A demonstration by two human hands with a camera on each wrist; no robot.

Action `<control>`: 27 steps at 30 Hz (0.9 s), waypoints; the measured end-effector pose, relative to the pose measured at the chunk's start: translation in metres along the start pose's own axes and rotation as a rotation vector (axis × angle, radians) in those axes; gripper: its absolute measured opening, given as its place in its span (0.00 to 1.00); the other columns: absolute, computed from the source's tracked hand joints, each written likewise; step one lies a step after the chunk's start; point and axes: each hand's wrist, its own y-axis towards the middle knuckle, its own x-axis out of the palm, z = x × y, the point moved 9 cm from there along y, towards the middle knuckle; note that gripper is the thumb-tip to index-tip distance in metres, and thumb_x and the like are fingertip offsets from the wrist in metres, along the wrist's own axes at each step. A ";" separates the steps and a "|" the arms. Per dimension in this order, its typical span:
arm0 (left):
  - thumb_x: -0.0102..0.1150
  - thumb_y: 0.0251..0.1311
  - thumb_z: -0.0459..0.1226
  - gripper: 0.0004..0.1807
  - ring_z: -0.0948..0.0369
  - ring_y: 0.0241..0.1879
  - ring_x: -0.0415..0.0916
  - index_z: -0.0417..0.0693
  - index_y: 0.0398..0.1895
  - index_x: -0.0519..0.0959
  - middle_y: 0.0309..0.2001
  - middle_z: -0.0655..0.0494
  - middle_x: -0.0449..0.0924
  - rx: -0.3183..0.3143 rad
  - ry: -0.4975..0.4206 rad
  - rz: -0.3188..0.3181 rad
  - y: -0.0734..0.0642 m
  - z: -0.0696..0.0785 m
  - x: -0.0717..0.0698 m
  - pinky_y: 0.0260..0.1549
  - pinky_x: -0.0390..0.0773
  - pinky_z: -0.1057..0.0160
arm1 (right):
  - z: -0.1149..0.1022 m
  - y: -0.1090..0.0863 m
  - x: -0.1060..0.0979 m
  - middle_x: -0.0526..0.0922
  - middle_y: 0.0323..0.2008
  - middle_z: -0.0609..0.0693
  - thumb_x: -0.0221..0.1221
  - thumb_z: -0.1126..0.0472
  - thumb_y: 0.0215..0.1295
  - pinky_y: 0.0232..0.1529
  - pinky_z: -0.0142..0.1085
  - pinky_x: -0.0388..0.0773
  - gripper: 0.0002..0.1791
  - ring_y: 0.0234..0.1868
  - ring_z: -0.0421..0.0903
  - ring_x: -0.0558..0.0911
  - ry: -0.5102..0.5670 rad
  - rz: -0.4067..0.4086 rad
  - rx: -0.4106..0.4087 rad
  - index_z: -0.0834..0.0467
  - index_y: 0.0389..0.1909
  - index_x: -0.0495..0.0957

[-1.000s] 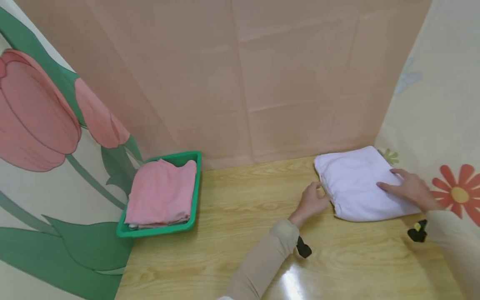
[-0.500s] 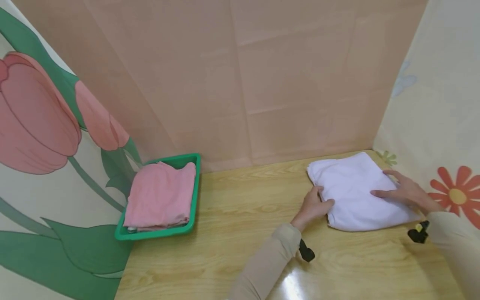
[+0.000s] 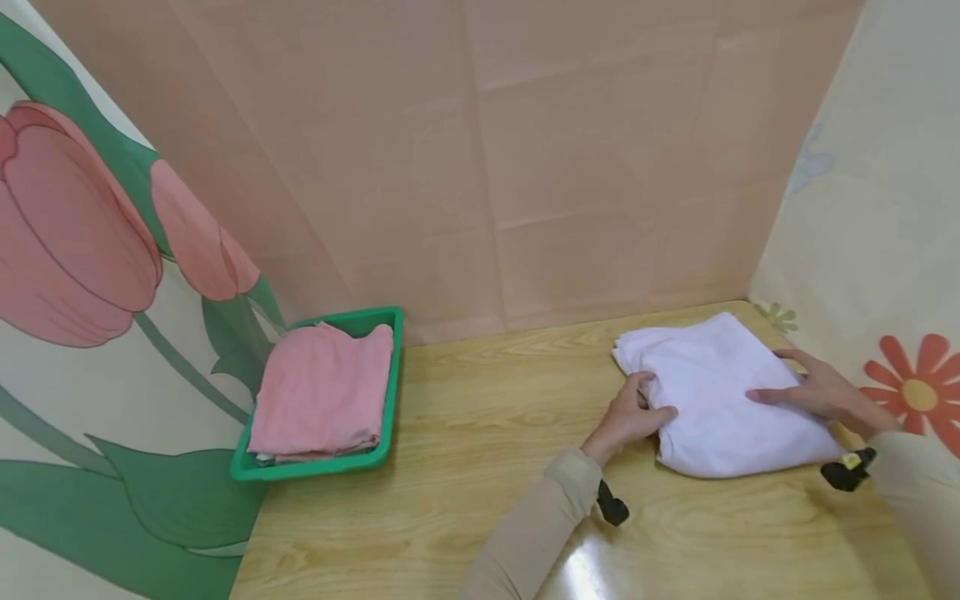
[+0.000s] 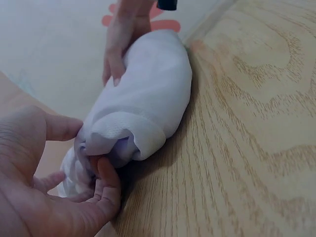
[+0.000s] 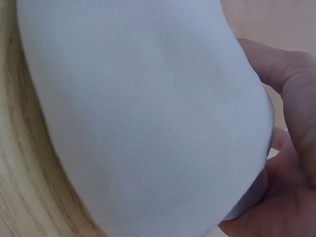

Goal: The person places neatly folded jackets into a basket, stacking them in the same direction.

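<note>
A folded white cloth [image 3: 720,400], thick and soft, lies on the right part of the wooden table between both hands. My left hand [image 3: 630,417] grips its left edge, thumb on top and fingers curled in under the layers. In the left wrist view those fingers [image 4: 108,182] reach into the open fold of the white cloth [image 4: 148,89]. My right hand [image 3: 817,387] holds the opposite edge, its thumb lying over the top. Seen from the right wrist, the white cloth [image 5: 148,118] bulges, and my right hand [image 5: 291,133] wraps round its edge, fingers partly hidden beneath.
At the left of the wooden table [image 3: 480,500] stands a green tray [image 3: 315,470] with folded pink cloth [image 3: 322,387] in it. A brown-pink sheet [image 3: 480,167] hangs along the back. Flower-printed walls [image 3: 847,242] close in both sides.
My left hand has closed in on the left edge of the white cloth and taken hold. The cloth has shifted slightly left and towards me. The tray has stayed put.
</note>
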 end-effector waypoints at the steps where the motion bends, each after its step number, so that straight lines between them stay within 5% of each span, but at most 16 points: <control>1: 0.73 0.66 0.43 0.33 0.70 0.32 0.71 0.63 0.73 0.72 0.36 0.61 0.76 -0.002 0.004 -0.013 0.000 -0.001 0.001 0.30 0.74 0.69 | 0.001 -0.001 0.001 0.46 0.72 0.90 0.69 0.33 0.65 0.58 0.77 0.68 0.69 0.66 0.85 0.59 0.008 -0.014 0.007 0.71 0.82 0.37; 6: 0.72 0.67 0.45 0.38 0.68 0.34 0.71 0.69 0.78 0.66 0.38 0.60 0.75 -0.002 0.019 -0.061 -0.001 -0.003 0.005 0.32 0.74 0.68 | 0.007 -0.004 0.008 0.47 0.74 0.87 0.66 0.35 0.70 0.49 0.63 0.81 0.67 0.62 0.78 0.72 0.096 -0.078 -0.006 0.63 0.85 0.31; 10: 0.72 0.67 0.45 0.40 0.68 0.41 0.73 0.73 0.79 0.64 0.44 0.60 0.76 -0.001 0.023 -0.070 0.001 -0.005 0.006 0.40 0.77 0.67 | 0.005 -0.006 0.013 0.43 0.78 0.83 0.63 0.43 0.77 0.45 0.53 0.85 0.59 0.59 0.72 0.78 0.253 -0.116 -0.072 0.46 0.87 0.26; 14: 0.72 0.66 0.44 0.39 0.67 0.56 0.75 0.76 0.77 0.65 0.63 0.58 0.78 0.001 0.045 -0.044 0.002 -0.004 0.005 0.54 0.78 0.65 | 0.003 -0.007 0.017 0.22 0.84 0.69 0.59 0.48 0.80 0.54 0.72 0.76 0.55 0.73 0.79 0.55 0.334 -0.155 -0.122 0.32 0.85 0.25; 17: 0.72 0.65 0.42 0.38 0.65 0.66 0.72 0.77 0.75 0.67 0.73 0.58 0.73 0.001 0.069 -0.024 0.002 -0.002 0.005 0.61 0.76 0.62 | 0.002 -0.010 0.018 0.15 0.84 0.58 0.58 0.48 0.81 0.58 0.83 0.60 0.52 0.76 0.79 0.37 0.357 -0.172 -0.131 0.29 0.85 0.28; 24: 0.74 0.58 0.39 0.38 0.63 0.66 0.73 0.77 0.71 0.71 0.71 0.60 0.74 -0.030 0.082 0.003 0.000 -0.001 0.006 0.62 0.76 0.59 | -0.003 -0.018 0.018 0.19 0.86 0.50 0.58 0.52 0.81 0.60 0.86 0.49 0.48 0.77 0.73 0.34 0.455 -0.182 -0.158 0.31 0.87 0.37; 27: 0.73 0.57 0.35 0.40 0.63 0.65 0.72 0.74 0.71 0.72 0.72 0.59 0.73 -0.039 0.014 -0.023 0.000 -0.003 0.007 0.62 0.77 0.59 | -0.001 -0.019 0.021 0.19 0.86 0.49 0.58 0.53 0.81 0.59 0.87 0.48 0.48 0.77 0.73 0.33 0.471 -0.188 -0.157 0.32 0.87 0.37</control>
